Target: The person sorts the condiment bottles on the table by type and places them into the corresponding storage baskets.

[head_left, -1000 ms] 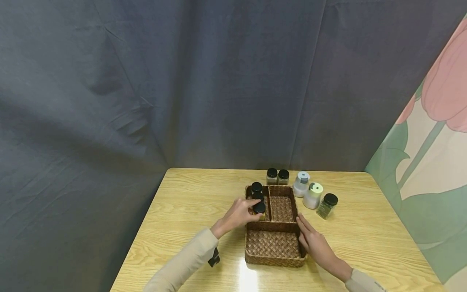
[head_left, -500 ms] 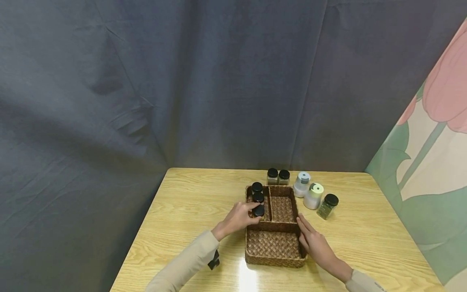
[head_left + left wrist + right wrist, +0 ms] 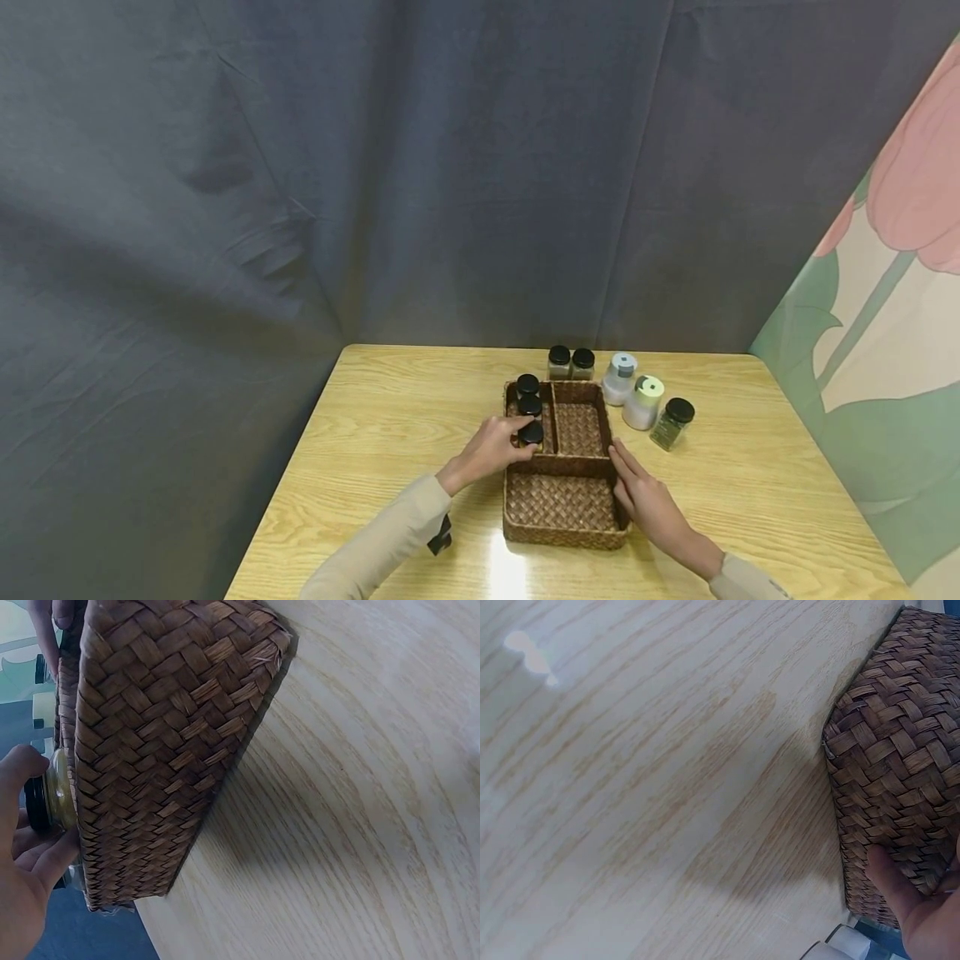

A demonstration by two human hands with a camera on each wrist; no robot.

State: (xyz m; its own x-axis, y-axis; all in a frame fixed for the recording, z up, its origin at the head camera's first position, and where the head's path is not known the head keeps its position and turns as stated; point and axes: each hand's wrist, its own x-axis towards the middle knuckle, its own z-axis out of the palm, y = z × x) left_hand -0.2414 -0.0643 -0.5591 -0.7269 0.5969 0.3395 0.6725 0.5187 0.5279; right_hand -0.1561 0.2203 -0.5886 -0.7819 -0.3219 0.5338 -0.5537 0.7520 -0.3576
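Note:
My left hand (image 3: pixel 491 444) pinches a black-lidded spice jar (image 3: pixel 61 787) with yellowish contents, thumb on one side and fingers on the other. The jar stands at the near end of the back-left compartment of a brown woven basket (image 3: pixel 566 533). Behind it in the same compartment are two more black-lidded jars, a middle jar (image 3: pixel 529 404) and a rear jar (image 3: pixel 528 385). My right hand (image 3: pixel 654 510) rests against the basket's right side with straight fingers; in the right wrist view one finger (image 3: pixel 891 881) lies on the outer woven wall.
Behind the basket stand two black-lidded jars (image 3: pixel 558 362). To its right are a white-capped bottle (image 3: pixel 619 379), a yellow-green-capped bottle (image 3: pixel 644 403) and a jar of green flakes (image 3: pixel 672 423). A dark object (image 3: pixel 441 536) shows by my left sleeve on the wooden table (image 3: pixel 375 400).
My left hand has shifted the near jar slightly left and lower in the compartment; less of its yellow body shows. My right hand and the basket have stayed put.

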